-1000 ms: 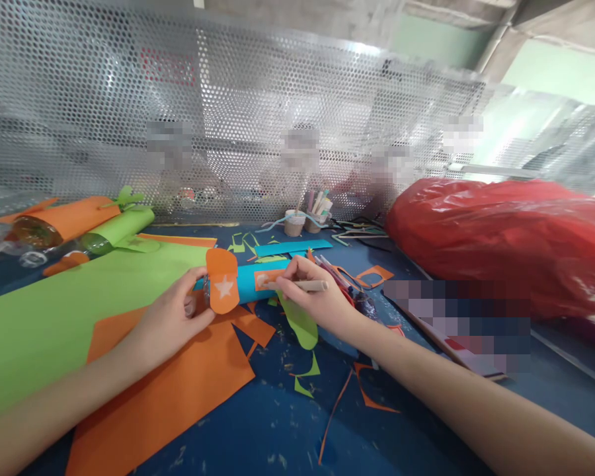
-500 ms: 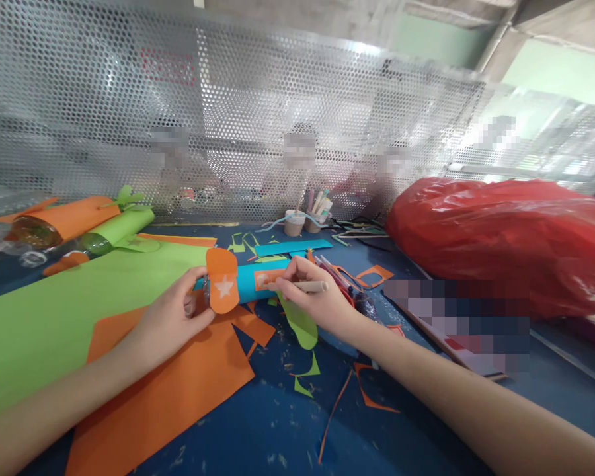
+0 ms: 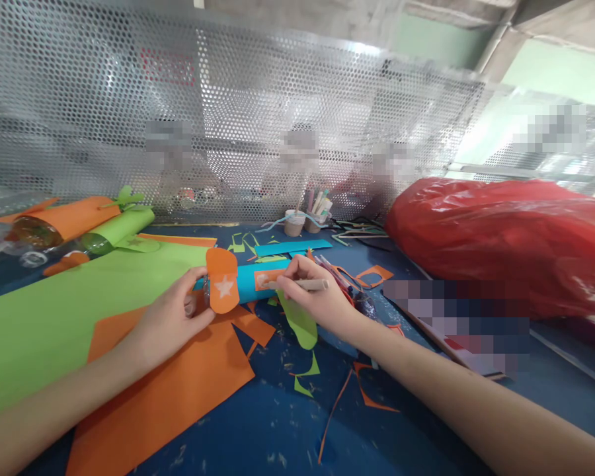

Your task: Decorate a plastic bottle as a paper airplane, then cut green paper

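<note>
A bottle wrapped in blue paper [image 3: 250,281] lies on its side on the blue table [image 3: 277,423]. An orange paper wing with a white star [image 3: 223,280] sits across it, and an orange patch [image 3: 266,279] is on its side. My left hand [image 3: 171,320] grips the bottle's near end, fingers curled round it beside the wing. My right hand [image 3: 313,297] is closed on a thin wooden stick [image 3: 303,285], whose tip rests on the orange patch. A green paper wing [image 3: 300,324] lies under my right hand.
A green sheet [image 3: 54,304] and an orange sheet [image 3: 168,383] lie at the left, with paper scraps around. Orange- and green-wrapped bottles [image 3: 79,225] lie at back left. Small cups with sticks [image 3: 305,218] stand by a perforated metal screen [image 3: 228,119]. A red plastic bag [image 3: 500,238] fills the right.
</note>
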Available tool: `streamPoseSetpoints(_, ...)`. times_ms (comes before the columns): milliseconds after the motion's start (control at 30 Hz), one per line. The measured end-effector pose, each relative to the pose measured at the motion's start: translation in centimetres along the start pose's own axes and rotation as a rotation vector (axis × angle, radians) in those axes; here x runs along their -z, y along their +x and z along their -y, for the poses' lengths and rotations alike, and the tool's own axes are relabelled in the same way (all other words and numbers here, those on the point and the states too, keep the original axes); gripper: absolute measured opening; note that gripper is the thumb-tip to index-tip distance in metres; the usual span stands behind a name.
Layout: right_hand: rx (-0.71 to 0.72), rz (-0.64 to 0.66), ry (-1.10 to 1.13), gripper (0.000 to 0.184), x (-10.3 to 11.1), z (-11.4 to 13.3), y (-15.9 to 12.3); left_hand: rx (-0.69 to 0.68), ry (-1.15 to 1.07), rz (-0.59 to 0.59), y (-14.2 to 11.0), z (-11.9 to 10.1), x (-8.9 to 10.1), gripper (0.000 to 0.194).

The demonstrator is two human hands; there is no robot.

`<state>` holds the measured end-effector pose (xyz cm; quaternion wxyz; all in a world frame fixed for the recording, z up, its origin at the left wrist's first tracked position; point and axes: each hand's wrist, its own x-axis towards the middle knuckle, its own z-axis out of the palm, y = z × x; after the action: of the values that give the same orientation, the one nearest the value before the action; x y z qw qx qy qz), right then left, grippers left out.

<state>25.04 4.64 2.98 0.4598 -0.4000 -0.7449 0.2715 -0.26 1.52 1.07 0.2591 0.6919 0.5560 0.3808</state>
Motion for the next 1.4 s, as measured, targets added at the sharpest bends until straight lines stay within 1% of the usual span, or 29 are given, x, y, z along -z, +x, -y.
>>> streamPoseSetpoints(133, -0.005, 0.005, -0.009, 0.024, 0.0, 0.16, 0.02, 0.013, -0.028, 0.013, 0.14, 0.06, -0.01, 0.058)
streamPoseSetpoints(400, -0.004, 0.003, -0.018, 0.022, -0.01, 0.27, -0.03, -0.005, 0.028, -0.005, 0.12, 0.21, 0.0, 0.056)
streamPoseSetpoints(633, -0.003, 0.002, -0.023, 0.023, 0.06, -0.01, -0.04, -0.017, 0.002, -0.009, 0.17, 0.69, -0.11, 0.056)
streamPoseSetpoints(1133, 0.015, -0.026, -0.028, 0.021, 0.17, 0.07, -0.08, 0.002, -0.006, 0.005, 0.12, 0.53, -0.04, 0.057)
streamPoseSetpoints(1400, -0.02, -0.031, -0.031, 0.02, 0.37, 0.38, -0.03, -0.006, 0.031, -0.009, 0.15, 0.37, -0.1, 0.06)
